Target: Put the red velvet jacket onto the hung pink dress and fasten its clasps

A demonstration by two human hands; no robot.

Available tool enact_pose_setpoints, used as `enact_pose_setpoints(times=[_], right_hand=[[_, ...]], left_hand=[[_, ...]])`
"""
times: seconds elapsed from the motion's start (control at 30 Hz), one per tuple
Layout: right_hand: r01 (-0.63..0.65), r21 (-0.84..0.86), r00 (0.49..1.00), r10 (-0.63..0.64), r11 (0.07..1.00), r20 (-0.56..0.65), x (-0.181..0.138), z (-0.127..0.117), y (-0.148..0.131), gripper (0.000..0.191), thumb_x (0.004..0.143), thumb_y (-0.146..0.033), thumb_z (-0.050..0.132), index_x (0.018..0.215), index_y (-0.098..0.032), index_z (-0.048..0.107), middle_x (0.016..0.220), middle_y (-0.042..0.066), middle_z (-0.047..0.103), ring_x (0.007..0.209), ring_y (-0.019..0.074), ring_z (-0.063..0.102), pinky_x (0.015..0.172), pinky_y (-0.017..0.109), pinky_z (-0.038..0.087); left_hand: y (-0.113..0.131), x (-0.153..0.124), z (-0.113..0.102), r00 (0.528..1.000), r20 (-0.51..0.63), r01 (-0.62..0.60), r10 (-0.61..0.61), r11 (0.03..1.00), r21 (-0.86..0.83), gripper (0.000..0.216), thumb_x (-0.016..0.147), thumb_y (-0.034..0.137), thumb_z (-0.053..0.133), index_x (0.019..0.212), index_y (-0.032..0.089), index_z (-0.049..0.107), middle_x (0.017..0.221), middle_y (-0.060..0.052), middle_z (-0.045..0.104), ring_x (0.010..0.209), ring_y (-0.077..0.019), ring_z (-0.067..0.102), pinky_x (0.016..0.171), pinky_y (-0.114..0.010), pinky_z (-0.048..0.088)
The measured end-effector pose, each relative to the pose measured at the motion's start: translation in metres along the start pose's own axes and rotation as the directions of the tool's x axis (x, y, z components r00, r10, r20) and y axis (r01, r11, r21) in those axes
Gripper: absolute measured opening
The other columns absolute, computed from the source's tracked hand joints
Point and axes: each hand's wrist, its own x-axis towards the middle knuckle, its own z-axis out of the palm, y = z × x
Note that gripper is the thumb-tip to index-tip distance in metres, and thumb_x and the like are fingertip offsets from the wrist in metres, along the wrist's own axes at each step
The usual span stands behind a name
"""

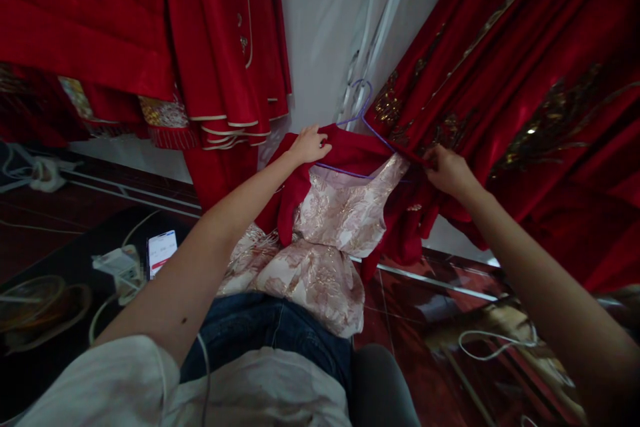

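A pale pink and gold brocade dress (345, 210) hangs on a purple hanger (367, 121), its skirt spreading over my lap. A red jacket (350, 147) lies around the dress's shoulders on the same hanger. My left hand (311, 144), with a ring on one finger, is closed on the jacket's left shoulder. At the other side, my right hand (447, 170) pinches the jacket's red edge, just beyond the dress strap. The hanger's hook is up on a white rack post. The fingertips of both hands are partly hidden by cloth.
Red garments with cream piping (220, 47) hang at the left, and embroidered red garments (525, 100) at the right. A lit phone (162, 252) and a small white box (120, 265) are on a black surface at my left. A white cable (495, 350) is at the lower right.
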Motion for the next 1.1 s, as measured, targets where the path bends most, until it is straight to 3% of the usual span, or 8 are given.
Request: enact_pose_setpoints(times=[0.17, 0.27, 0.37, 0.5, 0.67, 0.87, 0.97, 1.1], right_hand=[[-0.188, 0.196, 0.982, 0.181, 0.962, 0.050, 0.011, 0.023, -0.004, 0.014, 0.070, -0.020, 0.055, 0.084, -0.019, 0.055, 0.077, 0.006, 0.062, 0.072, 0.0217, 0.059, 0.072, 0.033, 0.046], [-0.312, 0.474, 0.946, 0.314, 0.824, 0.077, 0.023, 0.046, -0.033, 0.006, 0.074, -0.027, 0.049, 0.079, -0.022, 0.048, 0.065, 0.001, 0.055, 0.061, 0.0181, 0.053, 0.061, 0.031, 0.045], [-0.239, 0.700, 0.970, 0.195, 0.673, 0.144, 0.038, 0.070, -0.088, 0.011, 0.071, -0.024, 0.048, 0.080, -0.023, 0.043, 0.063, -0.003, 0.050, 0.057, 0.0147, 0.047, 0.057, 0.028, 0.041], [-0.047, 0.792, 0.992, 0.122, 0.609, -0.035, 0.048, 0.093, -0.147, 0.017, 0.066, -0.021, 0.050, 0.080, -0.023, 0.039, 0.074, -0.003, 0.048, 0.064, 0.0126, 0.044, 0.066, 0.028, 0.039], [-0.024, 0.873, 0.996, 0.089, 0.487, -0.023, 0.034, 0.088, -0.152, 0.016, 0.067, -0.025, 0.048, 0.081, -0.023, 0.039, 0.071, -0.005, 0.043, 0.062, 0.0120, 0.041, 0.062, 0.026, 0.036], [-0.083, 0.973, 0.975, -0.184, 0.215, 0.124, 0.036, 0.077, -0.171, 0.016, 0.071, -0.027, 0.050, 0.083, -0.023, 0.039, 0.068, -0.006, 0.046, 0.057, 0.0094, 0.043, 0.054, 0.021, 0.036], [-0.151, 0.974, 0.973, -0.146, 0.169, 0.177, 0.050, 0.092, -0.183, 0.022, 0.070, -0.029, 0.053, 0.084, -0.024, 0.038, 0.066, -0.008, 0.046, 0.050, 0.0075, 0.041, 0.045, 0.019, 0.035], [-0.136, 0.982, 0.987, -0.062, 0.133, 0.146, 0.048, 0.111, -0.187, 0.032, 0.068, -0.033, 0.060, 0.087, -0.025, 0.036, 0.070, -0.009, 0.046, 0.047, 0.0070, 0.044, 0.037, 0.019, 0.040]], left_hand=[[0.003, -0.008, -0.003, 1.000, -0.012, -0.018, 0.019, 0.998, 0.066, 0.035, 0.086, 0.034, 0.048, 0.104, 0.011, 0.068, 0.110, -0.018, 0.055, 0.110, -0.0328, 0.052, 0.095, -0.045, 0.037], [0.011, -0.011, 0.004, 1.000, -0.001, -0.006, 0.006, 0.998, 0.059, 0.038, 0.086, 0.036, 0.050, 0.110, 0.012, 0.066, 0.117, -0.019, 0.052, 0.115, -0.0352, 0.049, 0.097, -0.047, 0.036], [0.020, -0.013, 0.012, 0.998, -0.003, 0.058, -0.058, 0.996, 0.062, 0.039, 0.084, 0.037, 0.054, 0.113, 0.013, 0.063, 0.124, -0.020, 0.049, 0.121, -0.0377, 0.044, 0.100, -0.050, 0.033], [0.021, -0.017, 0.015, 0.996, -0.002, 0.094, -0.094, 0.993, 0.070, 0.042, 0.080, 0.036, 0.062, 0.116, 0.014, 0.062, 0.130, -0.021, 0.045, 0.124, -0.0391, 0.041, 0.100, -0.051, 0.033], [0.018, -0.024, 0.008, 0.999, -0.020, 0.051, -0.050, 0.998, 0.027, 0.042, 0.076, 0.036, 0.067, 0.113, 0.016, 0.064, 0.142, -0.018, 0.037, 0.132, -0.0375, 0.034, 0.106, -0.049, 0.031], [0.022, -0.014, 0.004, 0.995, -0.035, 0.090, -0.090, 0.996, -0.011, 0.036, 0.070, 0.033, 0.071, 0.103, 0.016, 0.068, 0.145, -0.015, 0.033, 0.134, -0.0411, 0.030, 0.109, -0.054, 0.027], [0.016, -0.014, 0.003, 0.999, -0.026, 0.025, -0.025, 1.000, 0.004, 0.035, 0.070, 0.024, 0.069, 0.104, 0.015, 0.066, 0.148, -0.017, 0.030, 0.137, -0.0406, 0.027, 0.110, -0.055, 0.027], [0.012, -0.026, -0.002, 0.993, -0.111, -0.033, 0.030, 0.999, -0.023, 0.026, 0.073, 0.021, 0.067, 0.099, 0.017, 0.066, 0.151, -0.014, 0.028, 0.141, -0.0368, 0.022, 0.114, -0.054, 0.023]])
